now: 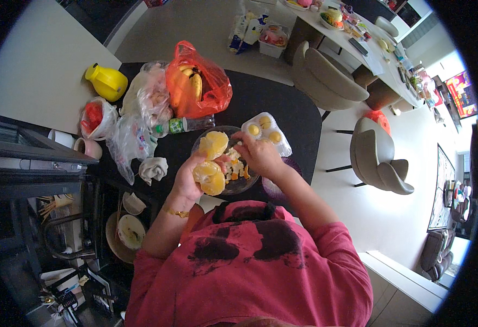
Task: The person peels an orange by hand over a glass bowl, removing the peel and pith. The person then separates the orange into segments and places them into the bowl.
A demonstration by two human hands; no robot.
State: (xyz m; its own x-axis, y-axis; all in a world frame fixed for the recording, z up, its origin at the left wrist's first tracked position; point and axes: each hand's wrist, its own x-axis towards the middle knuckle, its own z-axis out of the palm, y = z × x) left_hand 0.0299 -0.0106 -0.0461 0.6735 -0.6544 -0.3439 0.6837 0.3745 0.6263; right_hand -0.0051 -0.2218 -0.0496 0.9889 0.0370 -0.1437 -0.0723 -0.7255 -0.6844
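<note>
My left hand (187,176) holds two peeled orange pieces, one piece (213,145) above the other piece (209,178), over the left side of a clear bowl. My right hand (260,154) is over the bowl's right side with its fingers bent close together. Whether anything small sits between those fingertips cannot be seen. Scraps of orange peel (235,169) with pale pith lie inside the clear bowl (239,190). Just beyond my right hand, a white tray (286,150) carries several round yellow fruits (264,122). A purple ribbed dish (277,186) is partly hidden under my right forearm.
On the black counter (263,92) stand a red plastic bag (218,98) of bananas, clear plastic bags (130,139), a lying bottle (177,125), a yellow jug (107,83) and a crumpled cloth (153,169). At left, a sink (118,245) holds bowls. Chairs (328,81) stand beyond.
</note>
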